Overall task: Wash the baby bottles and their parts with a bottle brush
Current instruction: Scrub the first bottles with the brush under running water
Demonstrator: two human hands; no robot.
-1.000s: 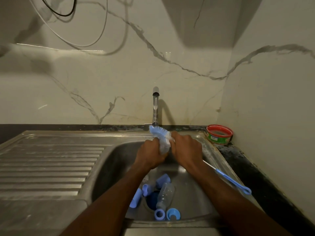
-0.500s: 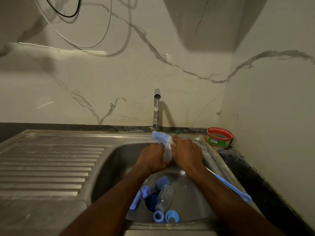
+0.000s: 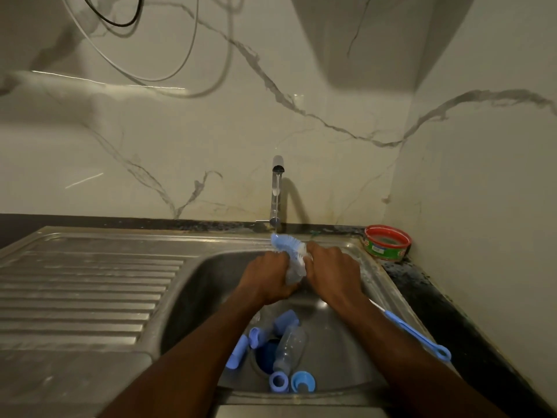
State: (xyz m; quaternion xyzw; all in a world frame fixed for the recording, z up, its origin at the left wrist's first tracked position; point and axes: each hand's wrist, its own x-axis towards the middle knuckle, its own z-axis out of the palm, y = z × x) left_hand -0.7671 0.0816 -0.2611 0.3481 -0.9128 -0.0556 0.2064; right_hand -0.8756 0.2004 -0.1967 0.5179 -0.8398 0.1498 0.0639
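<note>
A chrome tap (image 3: 276, 191) stands against the marble-veined wall (image 3: 180, 140), and a thin stream falls from its spout. Right of the tap, in the corner, sits a round red-rimmed tub (image 3: 387, 243). Left of the tap lies a ribbed steel drainboard (image 3: 84, 285). Above it, cables (image 3: 144, 55) loop across the wall.

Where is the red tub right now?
The red tub sits on the dark counter at the sink's back right corner, against the right wall, right of the tap.
</note>
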